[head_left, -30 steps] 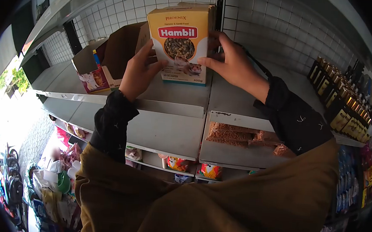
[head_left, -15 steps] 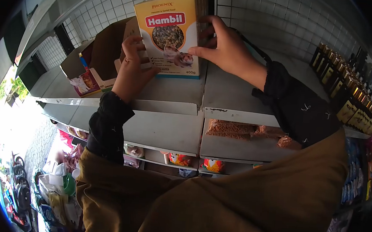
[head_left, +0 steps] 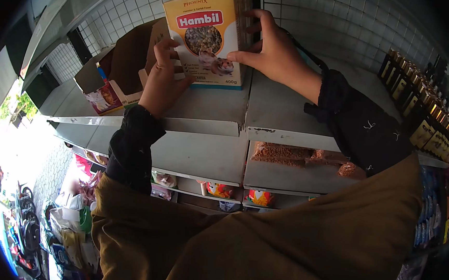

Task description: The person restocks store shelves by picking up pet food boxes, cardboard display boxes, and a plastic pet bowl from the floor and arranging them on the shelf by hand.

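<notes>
A yellow and white Hambil hamster food box [head_left: 203,34] stands upright on the top shelf [head_left: 206,105], with more box edges showing right behind it. My left hand [head_left: 163,78] grips its left side, thumb toward the lower front and fingers at the left edge. On the other side, my right hand [head_left: 264,49] has its thumb on the front face and its fingers bent around the right side. Those right fingertips are partly hidden. Left of my left hand sits an opened brown carton [head_left: 129,55].
Rows of gold-capped bottles [head_left: 420,91] stand at the far right. Wire mesh [head_left: 321,16] backs the shelf. Bags of brown pellets [head_left: 281,153] lie one shelf lower. Colourful packs [head_left: 259,197] sit below that. Goods and motorbikes [head_left: 28,225] are at lower left.
The box and both hands have shifted very slightly toward the back of the shelf. My grip looks the same. The camera view has moved a little.
</notes>
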Tool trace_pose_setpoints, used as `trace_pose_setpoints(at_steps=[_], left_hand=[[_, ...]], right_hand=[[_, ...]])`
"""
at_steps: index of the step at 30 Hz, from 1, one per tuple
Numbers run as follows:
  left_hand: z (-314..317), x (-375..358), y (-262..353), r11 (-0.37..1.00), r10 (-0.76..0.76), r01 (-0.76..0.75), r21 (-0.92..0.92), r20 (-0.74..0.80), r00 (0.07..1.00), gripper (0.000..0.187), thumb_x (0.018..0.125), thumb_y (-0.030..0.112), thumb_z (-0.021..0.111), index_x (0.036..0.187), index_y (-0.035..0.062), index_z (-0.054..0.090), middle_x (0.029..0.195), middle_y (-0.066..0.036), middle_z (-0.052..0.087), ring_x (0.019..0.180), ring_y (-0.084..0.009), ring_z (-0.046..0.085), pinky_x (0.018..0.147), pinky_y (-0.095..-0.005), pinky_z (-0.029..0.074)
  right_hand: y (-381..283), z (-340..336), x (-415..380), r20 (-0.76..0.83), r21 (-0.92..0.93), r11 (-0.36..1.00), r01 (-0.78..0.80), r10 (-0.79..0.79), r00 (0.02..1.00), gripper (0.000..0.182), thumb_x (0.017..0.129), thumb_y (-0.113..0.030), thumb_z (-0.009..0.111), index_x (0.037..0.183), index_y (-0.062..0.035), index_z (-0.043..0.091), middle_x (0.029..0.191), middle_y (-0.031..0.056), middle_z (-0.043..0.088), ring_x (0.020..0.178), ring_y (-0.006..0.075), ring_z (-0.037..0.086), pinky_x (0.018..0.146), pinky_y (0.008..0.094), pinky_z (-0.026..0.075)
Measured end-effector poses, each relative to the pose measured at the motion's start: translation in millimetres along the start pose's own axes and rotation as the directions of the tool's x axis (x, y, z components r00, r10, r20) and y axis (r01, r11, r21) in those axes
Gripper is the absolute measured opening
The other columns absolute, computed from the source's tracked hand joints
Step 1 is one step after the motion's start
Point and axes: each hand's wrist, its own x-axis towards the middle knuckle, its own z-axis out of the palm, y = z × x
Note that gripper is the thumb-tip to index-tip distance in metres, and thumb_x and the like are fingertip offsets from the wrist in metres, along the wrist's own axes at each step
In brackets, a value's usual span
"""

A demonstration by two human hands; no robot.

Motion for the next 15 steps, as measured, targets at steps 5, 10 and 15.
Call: trace_pose_setpoints(at_steps=[5, 10, 15], left_hand=[[-3.5, 3.5, 2.3, 0.999, -0.006, 0.004, 0.045, 0.031, 1.000, 0.070, 0.071, -0.006, 0.068, 0.121, 0.0058, 0.021, 0.113, -0.019, 0.049, 0.104, -0.0273, 0.057, 0.086, -0.0334, 0.053], [-3.9, 4.3, 2.7, 0.996, -0.083, 0.084, -0.010, 0.063, 0.995, 0.069, 0.072, -0.004, 0.068, 0.121, 0.0074, 0.022, 0.113, -0.019, 0.050, 0.106, -0.0281, 0.056, 0.085, -0.0336, 0.053], [-4.8, -0.2, 2.2, 0.999, -0.042, 0.042, -0.001, 0.083, 0.996, 0.070, 0.074, -0.002, 0.067, 0.124, 0.0090, 0.020, 0.115, -0.020, 0.049, 0.106, -0.0291, 0.057, 0.085, -0.0345, 0.053]], right_hand=[[1.0, -1.7, -0.6, 0.053, 0.047, 0.998, -0.039, 0.036, 0.998, 0.089, 0.070, -0.037, 0.078, 0.135, -0.0070, 0.025, 0.110, 0.0183, 0.052, 0.081, 0.0219, 0.064, 0.072, 0.0329, 0.052], [1.8, 0.8, -2.1, 0.047, 0.042, 0.998, -0.045, 0.043, 0.998, 0.089, 0.071, -0.038, 0.078, 0.136, -0.0078, 0.025, 0.110, 0.0183, 0.052, 0.082, 0.0223, 0.064, 0.074, 0.0332, 0.052], [3.3, 2.9, -4.2, 0.025, 0.056, 0.998, -0.036, 0.035, 0.999, 0.084, 0.072, -0.039, 0.077, 0.132, -0.0067, 0.030, 0.108, 0.0173, 0.052, 0.086, 0.0212, 0.062, 0.075, 0.0333, 0.051]])
